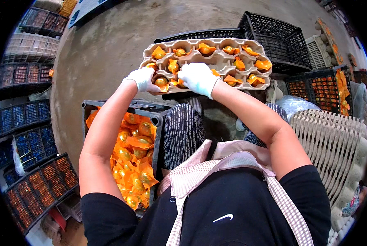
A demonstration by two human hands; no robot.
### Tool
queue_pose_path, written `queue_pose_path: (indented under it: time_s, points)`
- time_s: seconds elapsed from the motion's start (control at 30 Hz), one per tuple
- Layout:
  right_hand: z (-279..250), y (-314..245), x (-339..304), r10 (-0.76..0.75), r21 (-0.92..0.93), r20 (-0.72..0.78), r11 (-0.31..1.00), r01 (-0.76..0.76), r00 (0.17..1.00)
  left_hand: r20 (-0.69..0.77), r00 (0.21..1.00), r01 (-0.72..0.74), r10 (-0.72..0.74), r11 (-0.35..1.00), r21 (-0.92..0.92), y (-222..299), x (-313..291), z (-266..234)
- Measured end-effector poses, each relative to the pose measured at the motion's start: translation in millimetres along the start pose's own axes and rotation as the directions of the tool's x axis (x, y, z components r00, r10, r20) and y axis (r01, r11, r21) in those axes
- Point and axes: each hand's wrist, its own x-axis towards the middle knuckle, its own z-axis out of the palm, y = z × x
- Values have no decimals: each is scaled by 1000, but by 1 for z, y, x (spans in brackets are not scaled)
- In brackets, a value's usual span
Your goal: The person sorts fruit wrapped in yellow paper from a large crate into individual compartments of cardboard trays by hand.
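A moulded pulp tray (214, 61) with cups lies before me, several cups filled with round golden pieces, apparently fruit, in orange tissue (207, 49). My white-gloved left hand (144, 78) rests at the tray's left end, thumb and fingers apart beside a wrapped piece (161, 83) in the near left cup. My right hand (198, 78), also gloved, bends over the near middle cups with its fingers curled down; what they hold, if anything, is hidden. Just left of its fingertips sits another wrapped piece (173, 66). Middle cups right of centre hold nothing.
A dark crate (156, 164) full of wrapped pieces stands beside my left leg. An empty black crate (273, 41) sits beyond the tray at right. Stacked pulp trays (327, 143) rise on my right. Filled crates (42, 190) line the left side.
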Motion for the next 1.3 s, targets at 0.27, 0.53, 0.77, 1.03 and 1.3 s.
queue_pose_path:
  time_s: [0.27,0.53,0.77,1.03,1.3]
  points:
    - [25,-24,21,150,-28,187,989,-147,971,27,999,37,-39,998,41,4,2,3]
    - [-42,10,23,-6,70,460,997,-30,888,27,998,51,-55,991,127,20,1,-14]
    - [-12,106,33,478,-80,47,877,-473,877,-228,971,-49,76,991,120,36,20,-15]
    - [6,93,48,605,-82,72,796,-600,793,-80,997,19,5,956,293,57,31,-8]
    - [-9,102,15,489,57,-91,872,-486,868,-110,994,13,15,968,249,53,34,-10]
